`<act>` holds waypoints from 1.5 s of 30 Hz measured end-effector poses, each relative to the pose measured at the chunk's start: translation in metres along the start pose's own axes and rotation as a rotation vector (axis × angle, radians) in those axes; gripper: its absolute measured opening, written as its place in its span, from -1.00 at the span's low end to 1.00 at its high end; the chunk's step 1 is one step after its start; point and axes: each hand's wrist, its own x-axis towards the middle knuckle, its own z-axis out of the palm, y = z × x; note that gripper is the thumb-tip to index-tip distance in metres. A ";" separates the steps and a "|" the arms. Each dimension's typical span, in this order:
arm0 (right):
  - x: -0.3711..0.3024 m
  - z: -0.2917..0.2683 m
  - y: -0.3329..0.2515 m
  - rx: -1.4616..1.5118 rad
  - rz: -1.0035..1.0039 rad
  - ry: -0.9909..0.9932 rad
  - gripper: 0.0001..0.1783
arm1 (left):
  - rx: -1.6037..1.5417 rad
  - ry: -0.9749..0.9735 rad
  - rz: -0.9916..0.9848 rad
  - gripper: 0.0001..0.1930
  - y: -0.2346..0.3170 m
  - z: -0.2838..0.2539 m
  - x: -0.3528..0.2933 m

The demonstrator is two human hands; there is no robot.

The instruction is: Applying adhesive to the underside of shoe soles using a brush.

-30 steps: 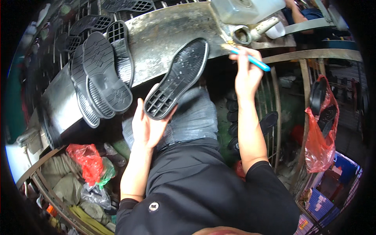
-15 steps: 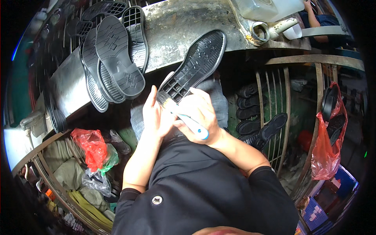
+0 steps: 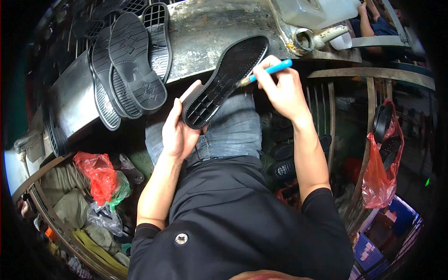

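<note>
My left hand (image 3: 181, 128) grips a black shoe sole (image 3: 223, 84) by its heel end. The sole tilts up to the right, and its inner face with a square grid at the heel shows. In my right hand (image 3: 281, 91) is a paintbrush (image 3: 275, 68) with a blue handle. Its bristles touch the sole's inner face near the right rim, around the middle. Several more black soles (image 3: 135, 60) lie stacked on the metal bench to the left, the top one tread up.
The worn metal bench (image 3: 198, 39) runs across the far side. On its right stand a translucent plastic container (image 3: 312, 11) and a crusted metal pipe end (image 3: 304, 39). Plastic bags (image 3: 100, 175) lie at left; a red bag (image 3: 380, 172) hangs at right. Another person's arm (image 3: 366, 21) shows far right.
My right hand has moved up and right with the paintbrush, from the sole's heel to its middle. My left hand still holds the sole, with the heel grid now uncovered.
</note>
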 end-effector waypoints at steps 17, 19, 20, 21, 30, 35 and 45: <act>0.038 0.017 0.026 -0.065 -0.218 0.432 -0.81 | -0.016 -0.058 0.041 -0.19 0.009 0.013 -0.005; 0.028 0.017 0.031 0.063 -0.076 0.559 -0.79 | -0.043 -0.056 0.042 -0.19 0.009 0.013 -0.005; 0.025 0.012 0.034 0.017 -0.024 0.583 -0.78 | -0.083 -0.062 0.030 -0.23 0.009 0.014 -0.006; 0.019 0.005 0.047 -0.016 -0.008 0.586 -0.78 | -0.122 -0.069 0.017 -0.26 0.009 0.015 -0.006; 0.009 0.069 0.009 0.132 -0.052 0.468 -0.88 | -0.290 -0.037 -0.040 -0.27 0.001 -0.002 -0.006; -0.056 0.100 -0.025 -0.021 -0.438 0.390 -0.82 | -0.531 -0.096 -0.115 -0.34 -0.005 -0.007 -0.001; -0.036 0.033 -0.061 0.195 -0.354 -0.140 -0.92 | -0.343 -0.059 -0.071 -0.34 0.006 0.002 -0.005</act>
